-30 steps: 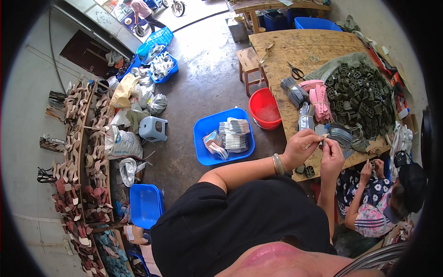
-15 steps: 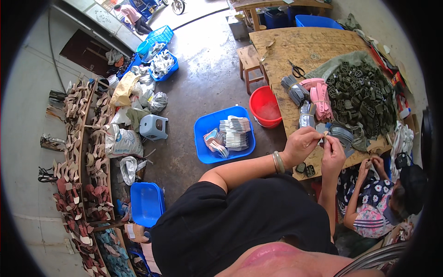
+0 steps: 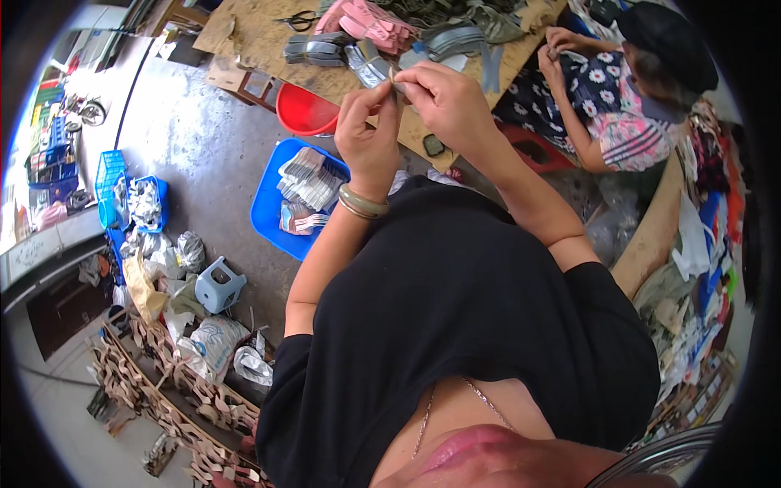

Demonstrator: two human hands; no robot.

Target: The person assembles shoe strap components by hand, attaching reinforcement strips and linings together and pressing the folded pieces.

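Pale-tipped small piece (image 3: 393, 75), darker below, mostly hidden between pinching fingers (image 3: 418, 76)

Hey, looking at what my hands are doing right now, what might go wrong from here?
First, the small piece is pinched between the fingertips of your left hand and right hand, so it might slip and drop. Second, the dark green piece lies near the edge of the wooden table, close to your right hand in this view; a sweep could knock it off.
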